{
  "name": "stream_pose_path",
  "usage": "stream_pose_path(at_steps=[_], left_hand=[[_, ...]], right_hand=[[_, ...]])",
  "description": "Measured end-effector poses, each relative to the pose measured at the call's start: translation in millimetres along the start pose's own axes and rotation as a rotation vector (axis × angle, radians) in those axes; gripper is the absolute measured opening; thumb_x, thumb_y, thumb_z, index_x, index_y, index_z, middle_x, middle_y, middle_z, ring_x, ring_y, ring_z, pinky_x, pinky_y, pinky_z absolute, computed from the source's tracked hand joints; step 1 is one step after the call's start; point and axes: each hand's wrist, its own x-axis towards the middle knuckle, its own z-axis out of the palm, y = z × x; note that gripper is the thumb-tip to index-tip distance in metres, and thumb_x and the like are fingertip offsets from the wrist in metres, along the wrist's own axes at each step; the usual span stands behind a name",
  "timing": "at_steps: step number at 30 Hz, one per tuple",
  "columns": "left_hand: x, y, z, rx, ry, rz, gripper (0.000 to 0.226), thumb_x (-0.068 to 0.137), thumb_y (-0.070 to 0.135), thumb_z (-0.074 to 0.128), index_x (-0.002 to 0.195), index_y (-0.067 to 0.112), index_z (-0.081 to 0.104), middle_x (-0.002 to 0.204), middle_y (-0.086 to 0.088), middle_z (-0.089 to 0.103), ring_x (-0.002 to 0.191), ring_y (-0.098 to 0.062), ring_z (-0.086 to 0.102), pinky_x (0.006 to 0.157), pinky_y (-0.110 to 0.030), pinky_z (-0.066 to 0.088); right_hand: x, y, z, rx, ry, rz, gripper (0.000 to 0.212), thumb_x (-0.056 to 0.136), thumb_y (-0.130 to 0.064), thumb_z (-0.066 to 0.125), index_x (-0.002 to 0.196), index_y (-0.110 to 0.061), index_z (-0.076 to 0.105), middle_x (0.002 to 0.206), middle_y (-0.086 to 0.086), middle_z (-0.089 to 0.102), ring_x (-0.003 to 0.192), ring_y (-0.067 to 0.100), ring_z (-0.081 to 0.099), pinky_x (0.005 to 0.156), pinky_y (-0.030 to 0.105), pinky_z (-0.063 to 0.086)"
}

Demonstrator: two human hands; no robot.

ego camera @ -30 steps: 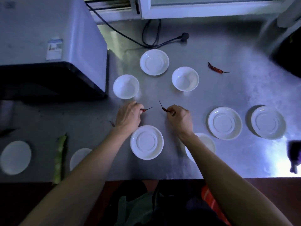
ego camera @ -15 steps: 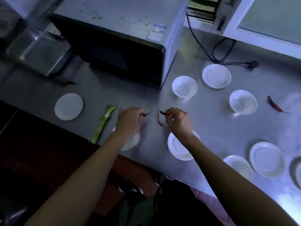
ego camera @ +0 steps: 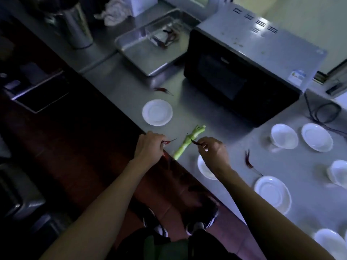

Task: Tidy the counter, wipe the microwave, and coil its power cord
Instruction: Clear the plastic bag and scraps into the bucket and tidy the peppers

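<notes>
View swung left along the counter [ego camera: 216, 117]: metal tray [ego camera: 131, 51] and full microwave [ego camera: 244, 72] front came into frame. Left hand [ego camera: 149, 149] and right hand [ego camera: 213, 152], each pinching a dried chili, moved left with it; green stalk [ego camera: 187, 141] lay between the grips, formerly left of both.

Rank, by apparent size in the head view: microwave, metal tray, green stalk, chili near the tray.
1. microwave
2. metal tray, though it lies farther from the camera, so the gap is unsure
3. green stalk
4. chili
</notes>
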Motion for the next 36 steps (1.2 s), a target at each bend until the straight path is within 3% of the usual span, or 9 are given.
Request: stream_pose_path(at_steps=[5,12,20,27,36], left_hand=[[-16.7,-66.5,-35.6,-0.032,0.096,-0.090,0.022,0.090,0.016,0.063,0.107,0.024,0.073,0.099,0.002,0.071,0.100,-0.024,0.056,0.087,-0.042,0.041],[-21.5,-121.5,-75.4,-0.051,0.138,-0.149,0.022,0.094,0.020,0.060,0.112,0.028,0.071,0.108,0.009,0.070,0.104,-0.017,0.054,0.090,-0.037,0.039],[15.4,-130.6,-79.1,-0.038,0.138,-0.076,0.019,0.091,0.018,0.064,0.107,0.024,0.073,0.106,0.007,0.072,0.101,-0.021,0.055,0.086,-0.041,0.039],[73.6,-165.4,-91.8,0.056,0.001,-0.037,0.020,0.095,0.019,0.061,0.111,0.023,0.072,0.111,0.008,0.070,0.103,-0.017,0.052,0.090,-0.037,0.038],[173.7,-184.3,-142.0,0.095,0.004,0.016,0.018,0.095,0.017,0.060,0.104,0.023,0.074,0.103,0.008,0.072,0.099,-0.017,0.057,0.088,-0.037,0.043]], right_hand=[[16.6,-68.4,32.7,0.000,0.001,-0.101,0.019,0.086,-0.011,0.068,0.101,-0.019,0.074,0.096,0.002,0.073,0.082,0.021,0.068,0.070,0.032,0.054],[34.5,-135.2,53.1,-0.008,-0.004,-0.154,0.020,0.087,-0.014,0.065,0.103,-0.022,0.074,0.096,0.002,0.072,0.083,0.023,0.065,0.070,0.038,0.054],[78.9,-144.4,72.4,0.026,-0.038,-0.132,0.020,0.088,-0.009,0.066,0.105,-0.016,0.074,0.100,0.002,0.072,0.082,0.020,0.066,0.076,0.037,0.055],[146.9,-143.9,103.6,0.202,-0.023,0.026,0.025,0.085,-0.013,0.064,0.097,-0.032,0.075,0.092,-0.010,0.069,0.079,0.013,0.063,0.075,0.032,0.054],[239.5,-158.4,108.2,0.283,0.008,0.026,0.022,0.086,-0.008,0.063,0.098,-0.021,0.075,0.097,-0.002,0.072,0.084,0.019,0.065,0.080,0.039,0.055]])
